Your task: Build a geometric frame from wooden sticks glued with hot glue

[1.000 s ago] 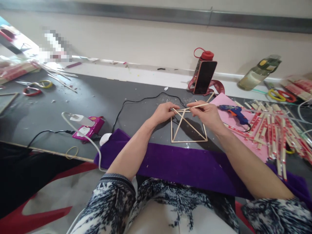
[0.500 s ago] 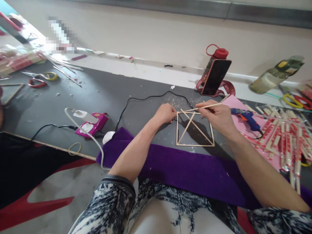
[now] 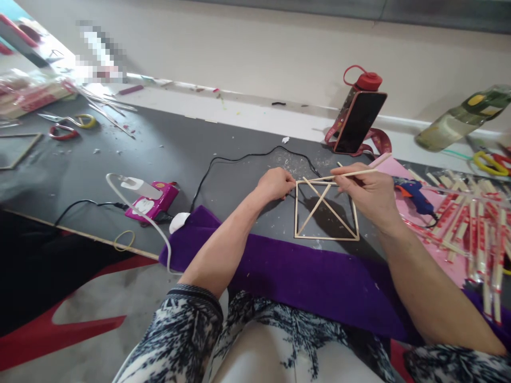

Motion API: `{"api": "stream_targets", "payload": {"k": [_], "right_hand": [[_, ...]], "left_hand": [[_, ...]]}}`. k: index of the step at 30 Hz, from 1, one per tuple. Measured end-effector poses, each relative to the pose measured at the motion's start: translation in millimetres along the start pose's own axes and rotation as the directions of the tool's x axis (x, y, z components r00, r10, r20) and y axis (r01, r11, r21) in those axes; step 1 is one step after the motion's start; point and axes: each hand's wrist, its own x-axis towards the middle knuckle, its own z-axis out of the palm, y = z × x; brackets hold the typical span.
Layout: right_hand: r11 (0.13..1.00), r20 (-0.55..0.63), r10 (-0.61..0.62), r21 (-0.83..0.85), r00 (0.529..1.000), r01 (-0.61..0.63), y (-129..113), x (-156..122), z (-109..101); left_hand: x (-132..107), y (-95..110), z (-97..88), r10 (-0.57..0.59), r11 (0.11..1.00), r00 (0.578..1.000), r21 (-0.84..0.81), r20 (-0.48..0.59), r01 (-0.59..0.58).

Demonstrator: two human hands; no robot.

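Observation:
A square frame of wooden chopsticks (image 3: 327,238) lies on the grey table, with two crossing sticks spanning its inside. My left hand (image 3: 276,184) is closed in a pinch at the frame's far left corner; the fingertips' exact hold is partly hidden. My right hand (image 3: 369,194), above the far right corner, grips a single chopstick (image 3: 324,178). That stick slants along the far side of the frame, its left end near my left fingertips. To the right of my right hand, a blue glue gun (image 3: 417,198) rests on pink paper (image 3: 445,260).
Wrapped chopsticks (image 3: 475,234) are heaped at right. A phone (image 3: 360,122) leans on a red-capped bottle (image 3: 368,81); a green bottle (image 3: 463,119) tilts beside the wall. A pink power strip (image 3: 157,202), black cord (image 3: 239,156), purple cloth (image 3: 287,266) and scissors (image 3: 66,130) lie about.
The whole view has shifted slightly, so the table's things appear further right. Both hands keep nearly the same pose at the frame, and the right still holds the chopstick.

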Motion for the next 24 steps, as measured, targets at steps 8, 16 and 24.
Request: {"api": "stream_targets", "payload": {"k": [8,16,24], "right_hand": [[0.999,-0.007,0.031,0.018,0.999,-0.031,2,4,1],[0.999,0.016,0.046,0.007,0.999,-0.046,1,8,0],[0.997,0.035,0.074,0.029,0.997,-0.075,-1,11,4]], "left_hand": [[-3,5,-2.6,0.030,0.997,0.994,0.072,-0.104,-0.022],[3,2,2.0,0.068,0.994,0.993,0.088,-0.101,-0.059],[4,3,9.0,0.095,0.981,0.983,0.183,-0.158,-0.066]]}}
